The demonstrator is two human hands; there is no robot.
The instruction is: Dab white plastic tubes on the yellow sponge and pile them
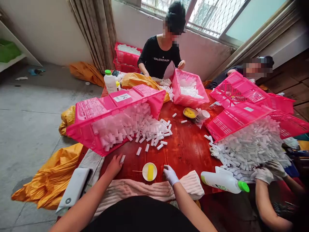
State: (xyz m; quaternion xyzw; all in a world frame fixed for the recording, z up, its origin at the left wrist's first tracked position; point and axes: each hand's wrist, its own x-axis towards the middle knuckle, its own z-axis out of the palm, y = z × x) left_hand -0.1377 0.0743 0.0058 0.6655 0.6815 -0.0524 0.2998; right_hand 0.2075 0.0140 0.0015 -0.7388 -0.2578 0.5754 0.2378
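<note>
My bare left hand (114, 166) is at the table's near left, its fingers closed on a small white tube-like piece (123, 159). A white glove covers my right hand (171, 175), which rests near the table edge with fingertips pressed together. What they hold, if anything, is too small to tell. Between my hands sits a round pale dish (144, 175) with a yellow block (150, 172) in it. A thin stick (138, 171) juts left from the dish. Ahead of my left hand, a tipped pink basket (96, 109) spills many similar white pieces (137, 125) onto the red table (159, 158).
A pinkish towel (135, 190) lies along the near edge, beside a lying white bottle (220, 182). At right, a co-worker's gloved hands (264, 174) are at a white heap (251, 145) under pink baskets (238, 122). Another person (161, 54) sits opposite, by a pink basket (188, 101).
</note>
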